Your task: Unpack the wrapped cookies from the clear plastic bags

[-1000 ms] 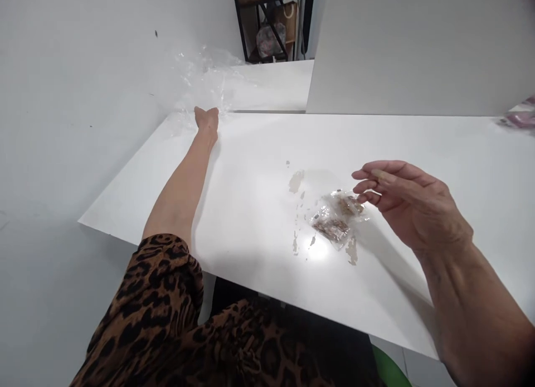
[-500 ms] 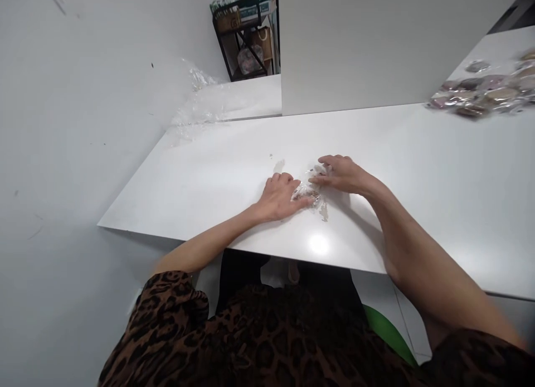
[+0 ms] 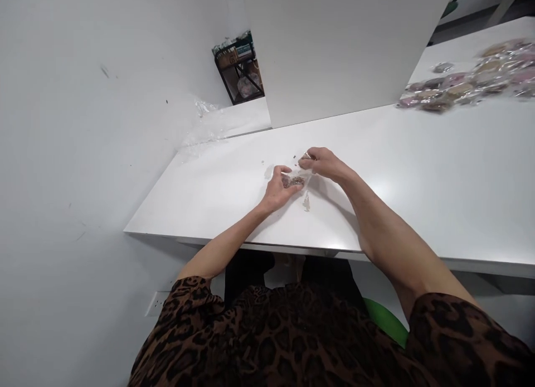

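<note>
A small clear plastic packet (image 3: 293, 182) with brownish-pink contents rests on the white table. My left hand (image 3: 279, 190) curls around it, thumb on the near side and fingers on the far side. My right hand (image 3: 325, 163) is closed, pinching a crinkled clear plastic end (image 3: 308, 155) just up and to the right of the packet. What lies under its fingertips is partly hidden. Tiny dark crumbs (image 3: 295, 157) lie on the tabletop by the right fingertips. A greyish translucent scrap (image 3: 306, 202) is just below the packet, and a pale one (image 3: 268, 172) beside my left hand.
Many plastic-wrapped pieces (image 3: 460, 88) in pink, tan and brown lie piled at the far right of the white table (image 3: 200, 197). A tall white panel (image 3: 334, 52) stands along its back. Clear plastic film (image 3: 200, 133) lies at the back left, against the wall (image 3: 83, 153).
My left hand has gone from lying spread beside the packet to curling around it. My right hand has closed on the plastic's far end. The camera view has shifted.
</note>
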`<control>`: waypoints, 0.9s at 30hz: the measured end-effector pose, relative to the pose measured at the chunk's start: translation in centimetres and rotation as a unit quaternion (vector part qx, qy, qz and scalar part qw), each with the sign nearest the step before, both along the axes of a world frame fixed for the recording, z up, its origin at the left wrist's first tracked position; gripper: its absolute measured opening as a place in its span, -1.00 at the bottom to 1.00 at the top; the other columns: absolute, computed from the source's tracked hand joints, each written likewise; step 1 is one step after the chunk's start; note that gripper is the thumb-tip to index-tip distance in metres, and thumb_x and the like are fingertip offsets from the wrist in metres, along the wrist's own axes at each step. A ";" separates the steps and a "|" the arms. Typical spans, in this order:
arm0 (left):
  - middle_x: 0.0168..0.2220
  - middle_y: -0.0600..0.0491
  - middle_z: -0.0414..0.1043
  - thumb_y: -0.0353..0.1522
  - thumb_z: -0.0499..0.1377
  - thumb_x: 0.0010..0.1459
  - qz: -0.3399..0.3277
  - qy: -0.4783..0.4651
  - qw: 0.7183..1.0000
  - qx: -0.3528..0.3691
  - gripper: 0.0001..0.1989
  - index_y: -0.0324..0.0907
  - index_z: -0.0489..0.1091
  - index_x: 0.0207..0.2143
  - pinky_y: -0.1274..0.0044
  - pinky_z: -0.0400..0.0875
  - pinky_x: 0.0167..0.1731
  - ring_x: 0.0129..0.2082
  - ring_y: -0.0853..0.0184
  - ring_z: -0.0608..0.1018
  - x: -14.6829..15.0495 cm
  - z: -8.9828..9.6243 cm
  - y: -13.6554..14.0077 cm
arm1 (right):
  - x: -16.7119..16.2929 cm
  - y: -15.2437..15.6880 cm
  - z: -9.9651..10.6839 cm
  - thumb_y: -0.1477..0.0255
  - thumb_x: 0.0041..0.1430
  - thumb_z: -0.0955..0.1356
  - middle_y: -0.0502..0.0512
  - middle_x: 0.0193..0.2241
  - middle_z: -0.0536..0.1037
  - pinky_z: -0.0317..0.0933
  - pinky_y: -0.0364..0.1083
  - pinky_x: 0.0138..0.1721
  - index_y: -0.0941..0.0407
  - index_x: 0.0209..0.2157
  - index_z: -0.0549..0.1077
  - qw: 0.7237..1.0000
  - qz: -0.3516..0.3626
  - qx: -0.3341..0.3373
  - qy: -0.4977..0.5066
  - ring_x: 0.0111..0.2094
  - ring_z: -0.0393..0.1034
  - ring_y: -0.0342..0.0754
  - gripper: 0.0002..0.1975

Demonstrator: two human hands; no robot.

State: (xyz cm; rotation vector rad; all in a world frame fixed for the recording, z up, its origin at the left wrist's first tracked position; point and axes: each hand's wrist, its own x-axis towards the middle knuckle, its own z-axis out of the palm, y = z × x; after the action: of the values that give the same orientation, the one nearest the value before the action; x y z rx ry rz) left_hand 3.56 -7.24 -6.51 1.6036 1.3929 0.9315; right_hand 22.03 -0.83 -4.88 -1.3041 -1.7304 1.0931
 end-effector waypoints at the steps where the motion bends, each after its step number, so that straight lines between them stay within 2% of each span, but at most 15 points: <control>1: -0.28 0.15 0.41 -0.34 0.40 0.04 0.000 -0.036 0.999 0.003 -0.51 -0.08 0.22 -0.06 0.54 0.36 -0.26 -0.33 0.41 0.48 -0.1 0.1 0.5 | 0.1 -0.1 0.1 0.37 0.13 0.47 0.01 -0.52 0.42 0.12 -0.09 -0.37 0.10 -0.51 0.34 0.998 0.028 -0.020 0.046 -0.43 0.24 -0.12 -0.73; 4: -0.26 0.12 0.47 -0.31 0.43 0.02 -0.031 -0.102 0.994 0.008 -0.58 -0.14 0.30 -0.15 0.57 0.37 -0.26 -0.33 0.45 0.50 0.0 0.8 1.9 | 0.2 -0.3 0.5 0.09 0.16 0.50 0.05 -0.56 0.41 0.11 -0.09 -0.41 0.10 -0.53 0.37 0.985 0.088 -0.063 0.132 -0.47 0.24 -0.11 -0.56; 7: -0.31 0.14 0.48 -0.30 0.46 -0.01 -0.024 -0.109 0.994 0.014 -0.61 -0.16 0.34 -0.23 0.60 0.36 -0.29 -0.38 0.48 0.47 0.6 1.4 2.7 | 0.3 -0.3 0.8 -0.14 0.12 0.46 0.08 -0.53 0.43 0.08 -0.10 -0.44 0.11 -0.51 0.40 0.981 0.091 -0.066 0.158 -0.46 0.23 -0.12 -0.42; 9: -0.34 0.17 0.45 -0.33 0.48 -0.02 0.004 -0.126 0.992 0.012 -0.59 -0.15 0.32 -0.24 0.62 0.34 -0.35 -0.41 0.50 0.46 1.1 1.5 3.0 | 0.5 -0.3 0.9 -0.13 0.06 0.51 0.07 -0.48 0.44 0.09 -0.11 -0.45 0.12 -0.48 0.42 0.983 0.098 -0.062 0.146 -0.44 0.25 -0.12 -0.43; 13: -0.30 0.19 0.40 -0.38 0.50 -0.04 0.039 -0.205 0.978 -0.002 -0.51 -0.13 0.26 -0.20 0.61 0.37 -0.36 -0.42 0.51 0.50 2.1 0.9 3.6 | 0.7 -0.1 1.0 0.08 -0.12 0.65 -0.01 -0.47 0.40 0.14 -0.13 -0.44 0.11 -0.44 0.39 0.982 0.113 -0.049 0.142 -0.42 0.28 -0.14 -0.48; 17: -0.30 0.16 0.42 -0.31 0.38 0.20 0.023 -0.305 0.950 -0.061 -0.61 -0.11 0.20 -0.11 0.54 0.48 -0.26 -0.41 0.46 0.57 2.2 0.1 4.2 | 1.0 0.4 0.7 0.15 -0.05 0.62 -0.05 -0.50 0.37 0.16 -0.12 -0.41 0.12 -0.42 0.36 0.988 0.075 -0.025 0.134 -0.43 0.26 -0.14 -0.53; 20: -0.24 0.12 0.44 -0.22 0.29 0.31 0.064 -0.330 0.939 -0.074 -0.68 -0.11 0.20 -0.10 0.55 0.49 -0.28 -0.42 0.48 0.58 1.7 -0.5 4.3 | 1.3 1.0 0.3 0.22 0.12 0.54 0.02 -0.39 0.47 0.16 -0.10 -0.34 0.12 -0.31 0.39 0.998 -0.031 0.057 0.020 -0.36 0.29 -0.10 -0.66; 22: -0.21 0.11 0.42 -0.20 0.25 0.35 0.088 -0.319 0.941 -0.072 -0.71 -0.12 0.21 -0.10 0.57 0.47 -0.33 -0.45 0.50 0.56 1.4 -0.9 4.3 | 1.5 1.3 -0.2 0.28 0.22 0.47 0.11 -0.26 0.53 0.17 -0.08 -0.28 0.12 -0.22 0.41 0.983 -0.093 0.111 -0.114 -0.30 0.34 -0.04 -0.75; 25: -0.21 0.11 0.40 -0.25 0.18 0.40 0.107 -0.300 0.946 -0.060 -0.80 -0.14 0.23 -0.11 0.59 0.45 -0.40 -0.48 0.53 0.53 1.2 -1.4 4.3 | 1.5 1.3 -0.7 0.31 0.30 0.41 0.27 -0.12 0.56 0.20 -0.03 -0.22 0.14 -0.12 0.41 0.943 -0.081 0.093 -0.308 -0.20 0.42 0.09 -0.78; 27: -0.21 0.11 0.40 -0.27 0.15 0.42 0.111 -0.283 0.952 -0.046 -0.84 -0.14 0.24 -0.11 0.61 0.44 -0.43 -0.49 0.54 0.52 1.2 -1.5 4.4 | 1.3 1.0 -0.8 0.28 0.35 0.37 0.35 -0.07 0.56 0.22 -0.01 -0.20 0.15 -0.08 0.40 0.923 -0.065 0.074 -0.371 -0.12 0.45 0.16 -0.76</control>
State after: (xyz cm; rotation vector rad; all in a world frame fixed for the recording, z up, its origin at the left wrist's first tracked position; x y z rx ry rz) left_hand 4.72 -2.87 -8.02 1.0039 1.1927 1.3139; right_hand 23.33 0.14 -5.71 -1.8465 -2.1530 0.3781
